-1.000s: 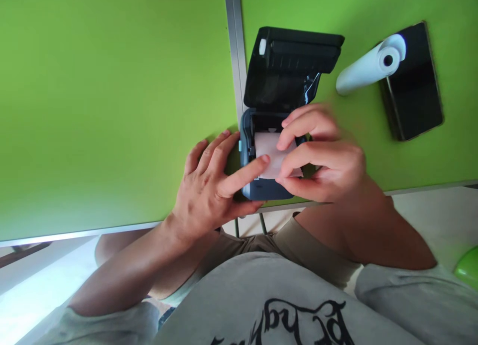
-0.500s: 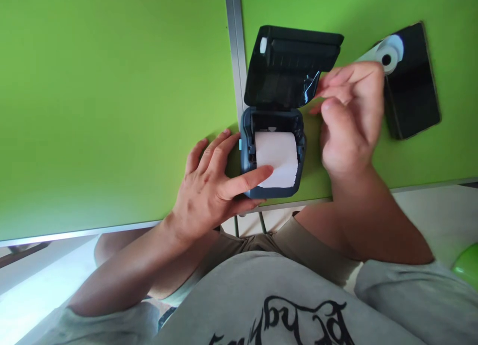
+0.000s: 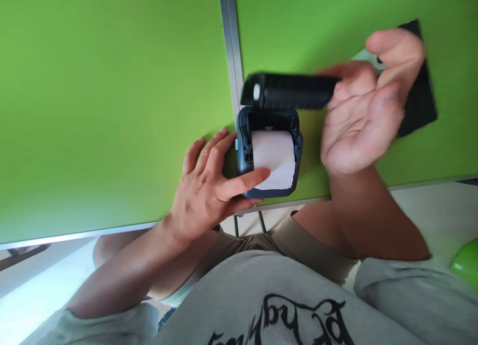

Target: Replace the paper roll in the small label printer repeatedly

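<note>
A small dark blue thermal printer (image 3: 242, 171) sits near the table's front edge, a white paper roll (image 3: 274, 148) inside it. Its black lid (image 3: 295, 91) is raised and tilted partway over the body. My left hand (image 3: 205, 185) grips the printer's left side, one finger lying on the paper and another low at the front edge. Palm turned up, my right hand (image 3: 364, 111) touches the lid's right end. Its fingers are apart and blurred, some hidden behind the lid, and I see nothing held in it.
Beyond my right hand, a black phone (image 3: 420, 93) lies on the green table (image 3: 112, 86). A small white roll (image 3: 379, 61) by it is mostly covered by my hand. A grey metal strip (image 3: 230, 41) runs between the two tabletops.
The lid has swung down toward the printer body. My right hand has turned palm up and its fingers have spread. The left hand keeps its place on the printer and paper.
</note>
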Tool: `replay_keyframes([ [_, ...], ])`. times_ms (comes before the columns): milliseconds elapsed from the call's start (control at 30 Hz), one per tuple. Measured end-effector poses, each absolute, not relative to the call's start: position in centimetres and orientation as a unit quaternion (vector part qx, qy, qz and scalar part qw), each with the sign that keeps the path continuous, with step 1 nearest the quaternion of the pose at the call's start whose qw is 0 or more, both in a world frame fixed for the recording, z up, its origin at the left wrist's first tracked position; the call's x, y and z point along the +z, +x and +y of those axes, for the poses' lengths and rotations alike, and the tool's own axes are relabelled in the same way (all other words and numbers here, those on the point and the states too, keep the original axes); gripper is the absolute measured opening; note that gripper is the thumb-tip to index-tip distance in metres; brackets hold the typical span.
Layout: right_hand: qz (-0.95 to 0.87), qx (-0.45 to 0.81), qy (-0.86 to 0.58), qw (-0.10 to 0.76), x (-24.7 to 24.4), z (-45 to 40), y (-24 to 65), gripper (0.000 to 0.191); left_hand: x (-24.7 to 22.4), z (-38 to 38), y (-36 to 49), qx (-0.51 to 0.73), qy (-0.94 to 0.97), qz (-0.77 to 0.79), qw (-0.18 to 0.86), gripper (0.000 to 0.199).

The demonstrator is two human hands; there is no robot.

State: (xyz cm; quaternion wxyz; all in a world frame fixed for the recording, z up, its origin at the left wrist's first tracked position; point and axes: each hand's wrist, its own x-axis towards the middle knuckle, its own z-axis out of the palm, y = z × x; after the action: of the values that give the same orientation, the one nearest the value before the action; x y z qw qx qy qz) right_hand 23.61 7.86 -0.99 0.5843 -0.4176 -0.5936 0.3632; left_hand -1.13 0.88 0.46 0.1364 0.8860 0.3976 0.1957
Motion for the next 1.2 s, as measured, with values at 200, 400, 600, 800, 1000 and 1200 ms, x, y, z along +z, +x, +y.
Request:
replay_keyframes([
  [200,-0.578,0.307,-0.402,0.64,-0.7,8.2,23.4,0.03,0.4,0.9,-1.0,0.193,0.889,0.394,0.133,0.066],
  [400,-0.672,0.341,-0.418,0.507,-0.5,7.7,23.6,0.032,0.2,0.9,-1.1,0.204,0.885,0.398,0.127,0.067],
  [600,-0.739,0.397,-0.396,0.373,0.5,7.0,23.8,0.049,0.0,0.9,-0.9,0.21,0.884,0.403,0.115,0.081],
  [800,-0.742,0.417,-0.4,0.34,1.6,7.0,23.9,0.045,0.1,0.9,-0.9,0.201,0.888,0.4,0.108,0.08],
  [1000,-0.746,0.417,-0.399,0.331,2.1,7.0,23.9,0.038,0.2,0.8,-0.9,0.201,0.883,0.407,0.119,0.079],
  [1200,-0.781,0.384,-0.381,0.312,2.1,7.2,24.0,0.043,0.2,0.9,-0.9,0.194,0.877,0.418,0.14,0.08],
])
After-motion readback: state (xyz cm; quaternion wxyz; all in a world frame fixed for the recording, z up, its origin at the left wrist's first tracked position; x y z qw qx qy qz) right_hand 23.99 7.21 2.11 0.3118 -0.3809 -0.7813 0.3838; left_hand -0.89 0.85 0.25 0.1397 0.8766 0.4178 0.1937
